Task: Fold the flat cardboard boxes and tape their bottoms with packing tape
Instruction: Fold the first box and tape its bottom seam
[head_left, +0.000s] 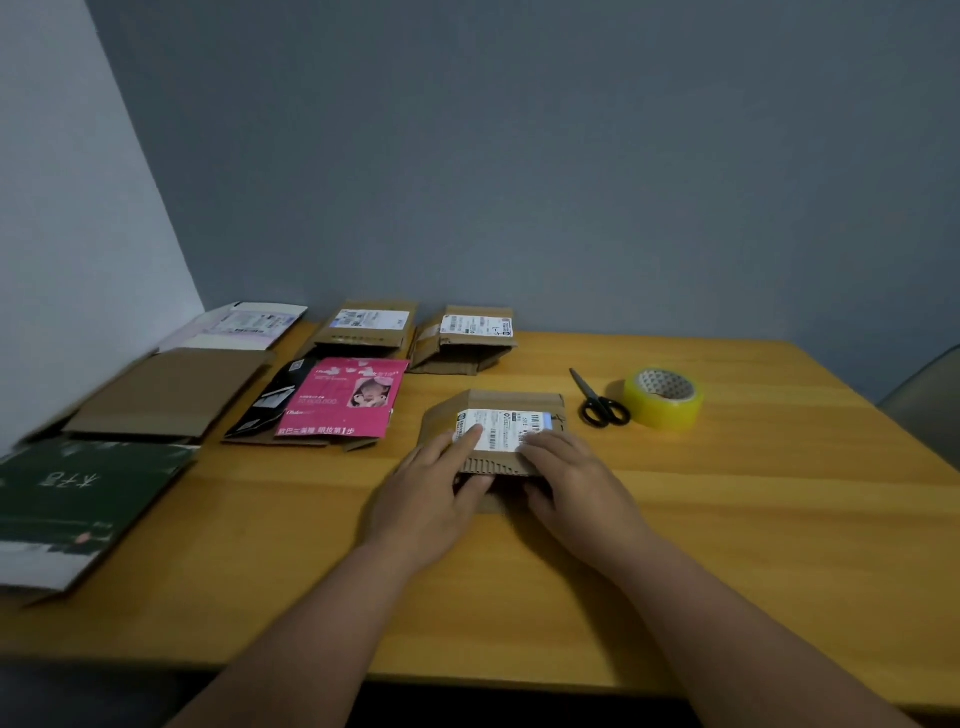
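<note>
A small flat brown cardboard box (511, 402) with a white shipping label lies at the middle of the wooden table (753, 493). My left hand (431, 493) holds its near left edge, fingers on top over the label and thumb at the near flap. My right hand (576, 478) holds the near right edge the same way. A roll of yellowish packing tape (665, 399) stands to the right of the box, with black-handled scissors (597, 402) between them.
Several other flat boxes lie along the left and back: a pink printed one (343, 400), two brown labelled ones (366, 325) (462, 340), a plain brown one (171, 392), a white one (239, 325) and a dark green one (78, 499). A grey chair (930, 395) shows at the right.
</note>
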